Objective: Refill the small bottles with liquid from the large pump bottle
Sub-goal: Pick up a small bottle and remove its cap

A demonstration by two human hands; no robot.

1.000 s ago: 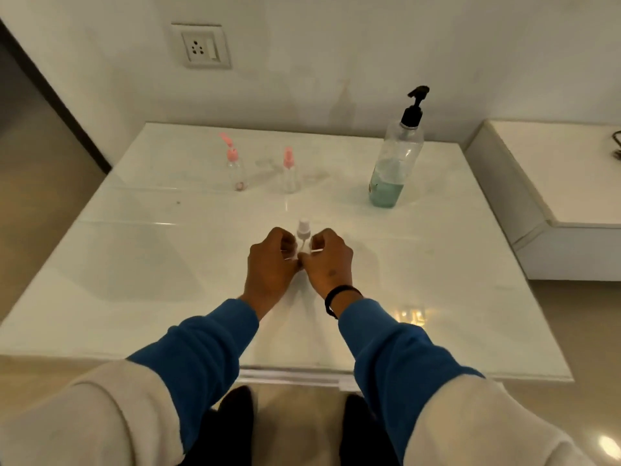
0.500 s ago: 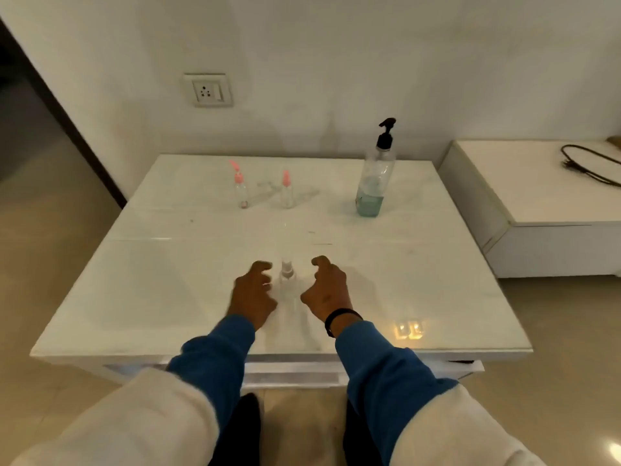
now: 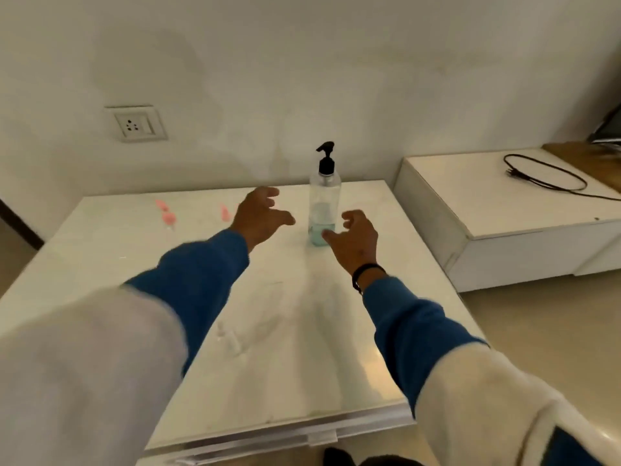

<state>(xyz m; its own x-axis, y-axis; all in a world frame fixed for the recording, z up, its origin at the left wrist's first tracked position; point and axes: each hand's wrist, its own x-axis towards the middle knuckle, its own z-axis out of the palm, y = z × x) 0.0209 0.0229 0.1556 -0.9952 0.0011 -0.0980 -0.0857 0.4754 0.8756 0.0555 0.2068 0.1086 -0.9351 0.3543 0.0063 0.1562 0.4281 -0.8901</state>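
The large clear pump bottle [image 3: 324, 203] with a black pump head stands upright at the far side of the white table [image 3: 295, 348], a little blue-green liquid in its bottom. My left hand [image 3: 260, 215] hovers to its left with fingers spread and holds nothing. My right hand [image 3: 354, 240] is just right of the bottle's base, fingers loosely curved, apart from it. Two small pink-topped bottles [image 3: 167, 215] [image 3: 224, 212] stand blurred at the far left. A small clear bottle [image 3: 232, 341] shows faintly near my left sleeve.
A low white cabinet [image 3: 504, 216] stands to the right of the table with a black cable [image 3: 551, 178] lying on it. A wall socket [image 3: 136, 124] sits on the wall behind. The floor runs along the table's right side.
Both hands let go of the small clear bottle near the table's front and moved forward to either side of the pump bottle. The view has shifted forward and blurred.
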